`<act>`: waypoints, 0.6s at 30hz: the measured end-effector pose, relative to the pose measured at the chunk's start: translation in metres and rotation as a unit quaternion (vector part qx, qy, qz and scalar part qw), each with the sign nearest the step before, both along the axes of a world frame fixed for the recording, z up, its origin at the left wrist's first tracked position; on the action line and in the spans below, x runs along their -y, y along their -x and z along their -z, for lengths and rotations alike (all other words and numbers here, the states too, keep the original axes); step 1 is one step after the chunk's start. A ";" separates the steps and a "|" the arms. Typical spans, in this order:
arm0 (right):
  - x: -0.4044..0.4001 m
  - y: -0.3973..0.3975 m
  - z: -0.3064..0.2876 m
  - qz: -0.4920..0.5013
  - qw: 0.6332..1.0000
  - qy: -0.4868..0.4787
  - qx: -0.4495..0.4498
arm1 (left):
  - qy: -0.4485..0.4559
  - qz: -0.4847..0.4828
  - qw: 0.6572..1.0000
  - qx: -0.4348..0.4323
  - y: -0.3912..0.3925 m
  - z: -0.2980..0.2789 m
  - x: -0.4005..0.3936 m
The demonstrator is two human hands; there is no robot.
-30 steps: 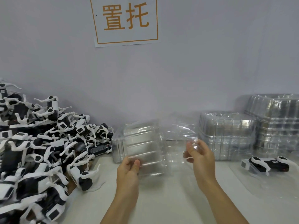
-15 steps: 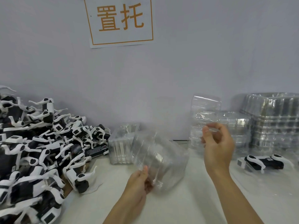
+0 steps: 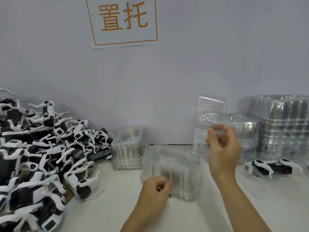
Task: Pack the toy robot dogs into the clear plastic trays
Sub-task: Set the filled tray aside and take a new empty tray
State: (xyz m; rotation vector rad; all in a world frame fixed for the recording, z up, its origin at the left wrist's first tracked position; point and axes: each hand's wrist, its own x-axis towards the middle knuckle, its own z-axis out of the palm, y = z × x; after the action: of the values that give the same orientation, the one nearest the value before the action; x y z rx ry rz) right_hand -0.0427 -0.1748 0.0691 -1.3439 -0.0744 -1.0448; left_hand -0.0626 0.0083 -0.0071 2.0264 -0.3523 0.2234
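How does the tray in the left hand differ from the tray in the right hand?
The left hand pinches its tray low, lying on the table; the right hand holds its tray raised and upright. The left tray looks deeper, the right flatter. Both are clear plastic and empty.

The tray [image 3: 172,171] that the left hand [image 3: 154,190] pinches is clear thin plastic, glossy and ribbed. The tray [image 3: 209,118] in the right hand [image 3: 222,153] is the same shiny transparent plastic. Right of this hand, the stacked trays [image 3: 282,124] gleam silvery. Left of the left hand, the toy dogs [image 3: 41,148] are hard smooth plastic, black and white. The table [image 3: 107,213] looks matt white.
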 end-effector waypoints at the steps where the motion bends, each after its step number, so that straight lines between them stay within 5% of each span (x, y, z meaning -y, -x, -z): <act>1: 0.000 0.000 0.000 0.001 1.000 -0.001 0.000 | 0.006 0.019 1.000 -0.013 0.002 -0.001 0.001; 8: -0.001 0.001 -0.001 0.002 1.000 0.002 0.003 | -0.012 0.111 0.990 -0.087 0.005 0.003 -0.001; 13: -0.004 0.003 0.000 -0.032 0.999 0.017 0.009 | 0.019 0.030 0.999 -0.038 -0.001 0.004 -0.003; 18: -0.019 0.001 0.003 -0.047 0.993 0.104 0.027 | 0.168 -0.087 0.982 -0.025 -0.007 -0.001 -0.013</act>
State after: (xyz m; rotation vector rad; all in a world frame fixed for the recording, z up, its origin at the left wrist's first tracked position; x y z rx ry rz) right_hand -0.0436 -0.1563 0.0663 -1.4857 -0.2922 -1.0137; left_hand -0.0553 0.0209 -0.0062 1.7243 -0.0955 0.3182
